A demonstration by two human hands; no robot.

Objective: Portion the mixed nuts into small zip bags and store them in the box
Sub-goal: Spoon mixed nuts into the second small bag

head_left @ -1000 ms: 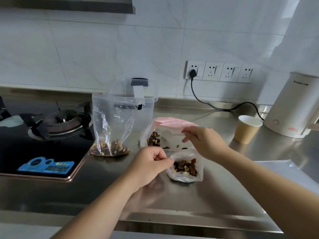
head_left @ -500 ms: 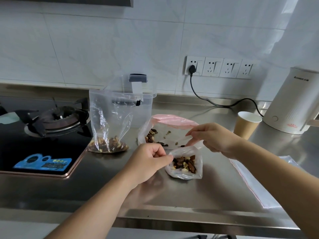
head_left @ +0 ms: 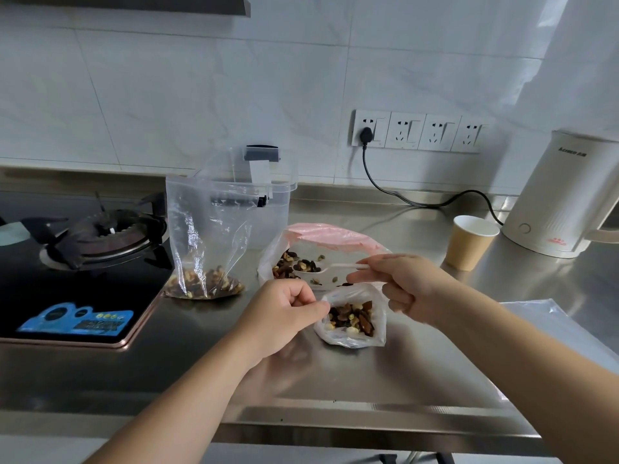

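A small clear zip bag [head_left: 351,336] with mixed nuts stands open on the steel counter. My left hand [head_left: 281,316] pinches its left rim. My right hand [head_left: 405,286] pinches the handle of a white plastic spoon [head_left: 321,267] loaded with nuts, held over the large pink-topped bag of mixed nuts [head_left: 328,239] just behind the small bag. Another clear zip bag [head_left: 204,242] with nuts at its bottom stands upright to the left. Behind it is the clear plastic storage box [head_left: 278,209] with a dark clip on its raised lid.
A gas hob [head_left: 83,262] fills the left side. A paper cup [head_left: 469,242] and a white kettle [head_left: 562,199] stand at the right, its black cord [head_left: 395,195] running to the wall sockets. Flat empty bags [head_left: 552,326] lie right of my right arm. The counter's front edge [head_left: 335,426] is near.
My right hand has drawn the spoon out of the large bag with nuts on it; earlier it reached into that bag. My left hand keeps holding the small bag's rim.
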